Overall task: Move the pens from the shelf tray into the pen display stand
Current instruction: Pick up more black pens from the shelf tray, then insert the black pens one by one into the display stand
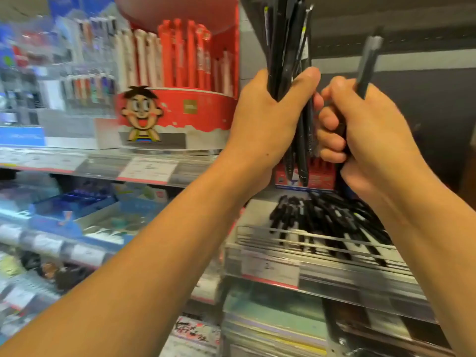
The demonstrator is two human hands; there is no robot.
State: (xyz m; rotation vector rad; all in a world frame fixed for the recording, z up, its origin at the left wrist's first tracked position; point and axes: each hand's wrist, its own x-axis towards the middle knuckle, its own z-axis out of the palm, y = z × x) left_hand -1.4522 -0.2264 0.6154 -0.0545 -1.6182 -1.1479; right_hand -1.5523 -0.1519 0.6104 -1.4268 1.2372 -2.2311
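While both hands were raised above the tray (319,243), the left hand (268,119) clamped an upright pen bundle (286,47) — long axis vertical. Right hand (371,135), just beside, curled round one pen (367,63), tip up. More pens (329,215) lay loose in the tray below. Stand (306,176) likely the red box behind — blurred shop shelving around.

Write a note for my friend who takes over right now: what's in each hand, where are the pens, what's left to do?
Left hand: grips an upright bundle of thin black pens.
Right hand: grips a single dark pen, raised beside the bundle.
Many loose black pens lie in the clear-fronted shelf tray below.
Done: one handful lifted out.
Left: slot the held pens into the display stand, then clear the tray. I cannot tell which stand.
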